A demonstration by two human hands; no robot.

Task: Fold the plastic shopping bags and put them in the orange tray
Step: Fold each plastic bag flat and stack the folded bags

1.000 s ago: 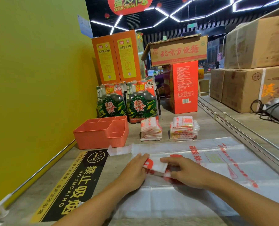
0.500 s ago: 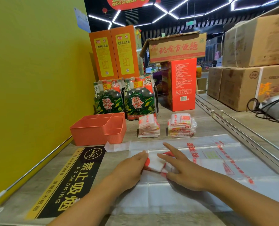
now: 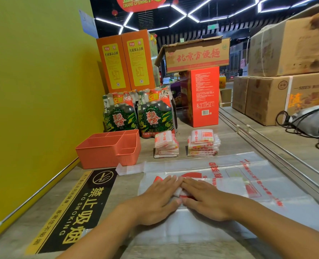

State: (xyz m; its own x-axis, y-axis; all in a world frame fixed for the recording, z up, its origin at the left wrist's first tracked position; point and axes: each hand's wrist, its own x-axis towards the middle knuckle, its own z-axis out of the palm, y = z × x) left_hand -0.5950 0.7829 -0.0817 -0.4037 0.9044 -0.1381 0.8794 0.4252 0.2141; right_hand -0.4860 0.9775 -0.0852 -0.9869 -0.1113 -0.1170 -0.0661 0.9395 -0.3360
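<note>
Both hands are now lying flat, palms down, side by side on the small folded bag (image 3: pixel 177 192), where a moment ago they were pinching and turning its edges with raised fingers. The left hand (image 3: pixel 157 200) is covering the folded bag's left part, and the right hand (image 3: pixel 204 199) is spreading over its right part, fingertips meeting. Less of the folded bag is showing between them than before.
</note>
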